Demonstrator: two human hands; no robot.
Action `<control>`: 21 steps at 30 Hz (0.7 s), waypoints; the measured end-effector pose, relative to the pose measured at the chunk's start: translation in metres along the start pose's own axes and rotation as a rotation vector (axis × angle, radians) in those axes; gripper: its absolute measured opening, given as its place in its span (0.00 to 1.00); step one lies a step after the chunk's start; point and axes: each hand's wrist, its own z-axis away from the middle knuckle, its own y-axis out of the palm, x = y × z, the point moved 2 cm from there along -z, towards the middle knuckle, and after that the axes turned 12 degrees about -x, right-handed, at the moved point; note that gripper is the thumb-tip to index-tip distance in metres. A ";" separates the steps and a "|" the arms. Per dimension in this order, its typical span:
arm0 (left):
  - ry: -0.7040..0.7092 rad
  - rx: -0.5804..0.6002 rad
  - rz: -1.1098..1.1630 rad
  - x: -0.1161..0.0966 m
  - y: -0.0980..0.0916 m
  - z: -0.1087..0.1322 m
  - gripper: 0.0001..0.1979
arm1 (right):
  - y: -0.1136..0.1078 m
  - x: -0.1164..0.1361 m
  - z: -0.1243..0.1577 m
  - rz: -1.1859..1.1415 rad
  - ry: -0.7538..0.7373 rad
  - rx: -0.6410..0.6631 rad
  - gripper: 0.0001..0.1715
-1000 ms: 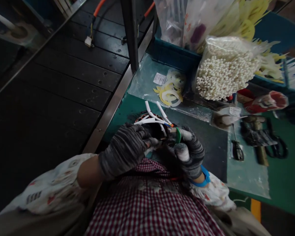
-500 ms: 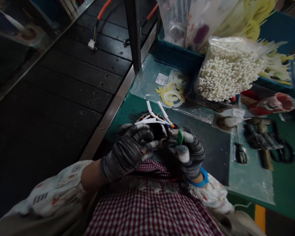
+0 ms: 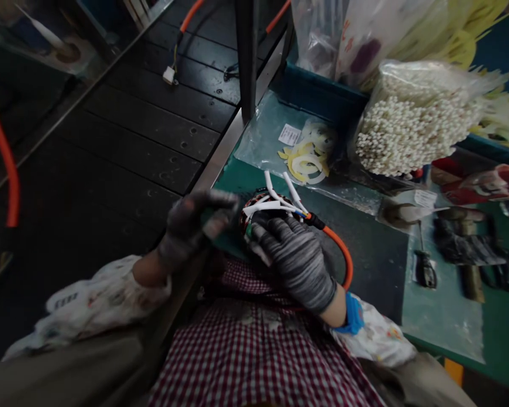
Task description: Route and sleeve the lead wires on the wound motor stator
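Observation:
A wire-wound ring that looks like a motor stator (image 3: 245,210) sits on the bench in front of me. Several white sleeved leads (image 3: 296,189) stick up from it, and an orange cable (image 3: 343,249) curves away from its right side. My right hand (image 3: 299,257), in a grey striped glove, is closed over the near rim of the stator, its fingertips reaching inside. A small green piece (image 3: 249,230) shows by those fingertips. To the left, my gloved left hand (image 3: 195,223) is off the stator, blurred, thumb and fingers apart with nothing visible between them.
Yellow and white rings (image 3: 307,164) lie on a plastic bag behind the stator. A bag of white sleeves (image 3: 411,130) rests by a blue bin (image 3: 322,93). At right are a screwdriver (image 3: 425,268) and a hammer (image 3: 470,277). A metal post (image 3: 246,62) stands at the bench edge.
My left hand has come off the stator and moved left. The right hand has swung from the stator's right side over its near rim, uncovering the orange cable. The view has shifted slightly.

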 end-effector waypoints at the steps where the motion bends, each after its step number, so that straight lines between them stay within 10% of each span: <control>1: -0.040 0.028 -0.002 0.003 0.003 -0.012 0.27 | 0.001 -0.001 -0.001 -0.013 -0.011 -0.004 0.16; 7: 0.000 0.592 0.343 0.009 0.044 -0.024 0.50 | -0.006 0.006 0.025 -0.040 0.024 -0.088 0.17; 12: 0.284 0.411 0.246 -0.012 0.043 0.023 0.52 | -0.019 0.028 0.058 -0.123 0.100 -0.189 0.20; 21: 0.301 0.193 0.130 -0.011 0.051 0.042 0.45 | -0.022 0.031 0.067 -0.186 0.104 -0.272 0.16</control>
